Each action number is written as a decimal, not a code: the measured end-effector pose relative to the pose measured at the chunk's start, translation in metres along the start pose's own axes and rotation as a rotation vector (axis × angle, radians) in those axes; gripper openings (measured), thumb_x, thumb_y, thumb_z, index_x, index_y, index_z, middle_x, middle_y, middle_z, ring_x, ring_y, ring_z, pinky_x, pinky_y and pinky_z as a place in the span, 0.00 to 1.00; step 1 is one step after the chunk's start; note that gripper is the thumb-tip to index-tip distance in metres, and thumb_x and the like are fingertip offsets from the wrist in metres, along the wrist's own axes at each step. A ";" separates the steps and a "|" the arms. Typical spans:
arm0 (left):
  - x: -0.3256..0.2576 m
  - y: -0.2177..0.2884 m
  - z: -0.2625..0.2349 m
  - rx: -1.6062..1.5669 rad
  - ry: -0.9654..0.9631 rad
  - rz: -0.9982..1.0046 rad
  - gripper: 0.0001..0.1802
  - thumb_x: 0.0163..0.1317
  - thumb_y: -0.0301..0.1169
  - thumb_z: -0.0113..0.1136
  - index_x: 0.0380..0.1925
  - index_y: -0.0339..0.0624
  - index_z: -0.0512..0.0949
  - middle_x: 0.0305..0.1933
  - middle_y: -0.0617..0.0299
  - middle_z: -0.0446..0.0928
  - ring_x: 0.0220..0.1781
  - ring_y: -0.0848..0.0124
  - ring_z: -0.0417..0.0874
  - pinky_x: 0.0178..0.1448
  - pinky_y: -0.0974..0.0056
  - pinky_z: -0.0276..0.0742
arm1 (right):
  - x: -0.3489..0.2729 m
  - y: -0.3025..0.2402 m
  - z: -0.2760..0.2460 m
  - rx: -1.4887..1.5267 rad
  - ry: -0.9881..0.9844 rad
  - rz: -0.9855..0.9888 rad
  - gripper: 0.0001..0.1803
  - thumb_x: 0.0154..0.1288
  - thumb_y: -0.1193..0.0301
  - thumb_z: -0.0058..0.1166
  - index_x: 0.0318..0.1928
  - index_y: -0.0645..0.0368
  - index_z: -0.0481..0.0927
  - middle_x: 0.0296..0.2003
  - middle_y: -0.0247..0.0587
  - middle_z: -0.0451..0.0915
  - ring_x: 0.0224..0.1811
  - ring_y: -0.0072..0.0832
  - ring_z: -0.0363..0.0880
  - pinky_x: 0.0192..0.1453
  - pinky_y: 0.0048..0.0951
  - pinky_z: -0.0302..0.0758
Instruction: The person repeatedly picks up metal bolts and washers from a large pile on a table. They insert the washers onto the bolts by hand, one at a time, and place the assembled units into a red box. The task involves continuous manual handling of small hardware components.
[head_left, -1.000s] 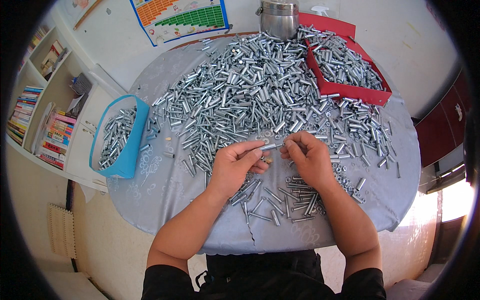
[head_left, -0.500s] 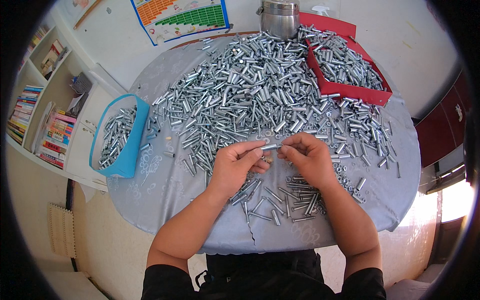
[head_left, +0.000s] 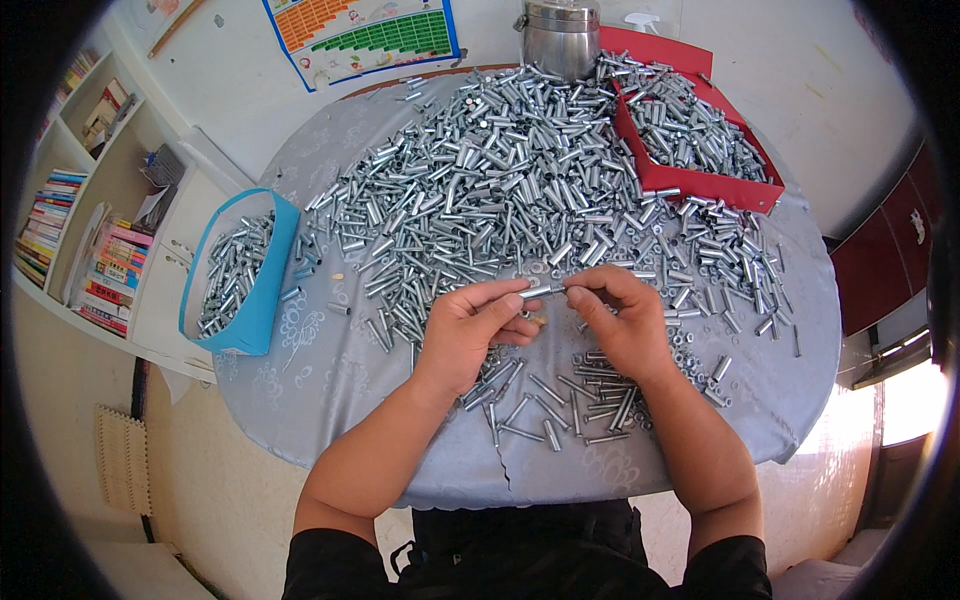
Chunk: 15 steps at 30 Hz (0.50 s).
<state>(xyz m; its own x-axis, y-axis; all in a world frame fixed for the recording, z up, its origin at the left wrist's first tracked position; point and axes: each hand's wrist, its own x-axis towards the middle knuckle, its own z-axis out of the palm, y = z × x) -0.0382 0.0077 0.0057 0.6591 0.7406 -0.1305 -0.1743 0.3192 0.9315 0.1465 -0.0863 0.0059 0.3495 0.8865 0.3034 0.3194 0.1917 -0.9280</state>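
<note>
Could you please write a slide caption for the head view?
Left hand holds a metal tube, right hand near its end, beside a heap of metal parts.

We see a white wall with a colourful chart (head_left: 365,48) up on it. On our left, a white bookcase (head_left: 155,285) holds lots of books (head_left: 108,278). On our right is a dark red cupboard (head_left: 885,255). Bright light shines low there. The floor (head_left: 215,475) is pale and yellowish.

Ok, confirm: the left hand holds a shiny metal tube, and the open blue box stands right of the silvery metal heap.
No: the head view shows the open blue box left of the heap. The left hand holds the metal tube.
</note>
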 end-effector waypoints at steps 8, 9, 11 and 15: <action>0.000 -0.001 0.000 -0.032 -0.009 -0.006 0.16 0.68 0.27 0.55 0.52 0.29 0.76 0.45 0.48 0.82 0.37 0.67 0.86 0.41 0.67 0.85 | -0.001 0.001 0.003 0.239 -0.001 0.163 0.07 0.62 0.77 0.60 0.41 0.64 0.82 0.35 0.36 0.83 0.36 0.20 0.80 0.43 0.22 0.76; 0.000 0.000 0.000 -0.034 -0.009 -0.005 0.16 0.68 0.27 0.55 0.52 0.30 0.76 0.45 0.48 0.82 0.37 0.67 0.86 0.41 0.67 0.85 | -0.001 0.001 0.003 0.255 -0.007 0.177 0.07 0.62 0.77 0.60 0.41 0.64 0.82 0.35 0.35 0.83 0.36 0.20 0.80 0.43 0.22 0.76; 0.000 0.000 0.000 -0.033 -0.009 -0.004 0.16 0.68 0.27 0.55 0.52 0.30 0.76 0.45 0.48 0.82 0.38 0.67 0.86 0.41 0.67 0.85 | 0.000 0.002 0.002 0.237 -0.010 0.168 0.07 0.62 0.77 0.60 0.40 0.64 0.82 0.34 0.35 0.83 0.36 0.20 0.80 0.42 0.22 0.76; 0.000 0.000 0.000 -0.033 -0.009 -0.001 0.16 0.68 0.27 0.55 0.52 0.30 0.76 0.45 0.48 0.82 0.38 0.66 0.86 0.41 0.67 0.85 | 0.000 0.002 0.001 0.138 -0.006 0.115 0.07 0.61 0.77 0.61 0.40 0.64 0.82 0.34 0.35 0.83 0.35 0.19 0.80 0.42 0.22 0.76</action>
<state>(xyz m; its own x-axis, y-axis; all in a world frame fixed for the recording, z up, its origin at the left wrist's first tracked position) -0.0382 0.0079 0.0060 0.6659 0.7349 -0.1283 -0.1976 0.3395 0.9196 0.1461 -0.0858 0.0042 0.3714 0.9083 0.1928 0.1540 0.1445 -0.9774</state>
